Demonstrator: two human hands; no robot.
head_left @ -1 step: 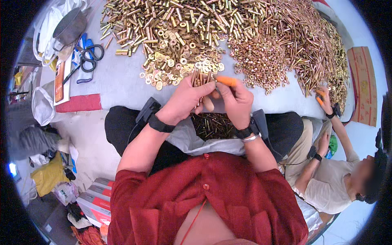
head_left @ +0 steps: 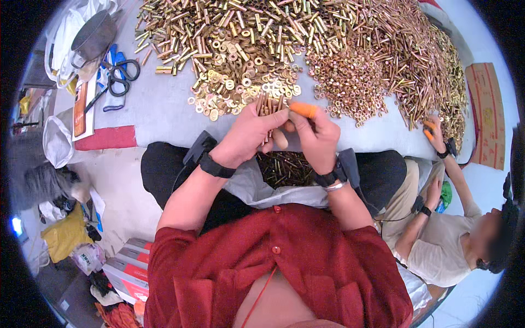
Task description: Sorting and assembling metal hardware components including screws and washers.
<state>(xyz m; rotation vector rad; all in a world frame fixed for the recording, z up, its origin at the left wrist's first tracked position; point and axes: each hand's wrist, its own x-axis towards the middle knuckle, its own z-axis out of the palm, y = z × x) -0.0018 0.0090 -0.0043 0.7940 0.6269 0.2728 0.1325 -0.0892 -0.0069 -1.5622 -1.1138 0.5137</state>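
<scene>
My left hand [head_left: 240, 134] is closed round a bunch of brassy bolts [head_left: 267, 106], held upright over the table's near edge. Against the bunch, my right hand [head_left: 318, 138] pinches with thumb and forefinger; an orange finger cot [head_left: 303, 110] covers that forefinger. Whatever sits in the pinch is too small and hidden to name. Just beyond my hands lies a heap of flat washers [head_left: 227, 85]. Below them, between my knees, a white sack [head_left: 246, 183] stands open with darker bolts [head_left: 284, 170] inside.
Metal sleeves [head_left: 262, 22], small nuts [head_left: 350, 82] and long bolts [head_left: 415, 71] are heaped across the table. Black-handled scissors [head_left: 117, 76] and a dark pot [head_left: 94, 35] lie at the left. On the right, a co-worker's hand [head_left: 435, 136] reaches to the heap beside a cardboard piece [head_left: 485, 115].
</scene>
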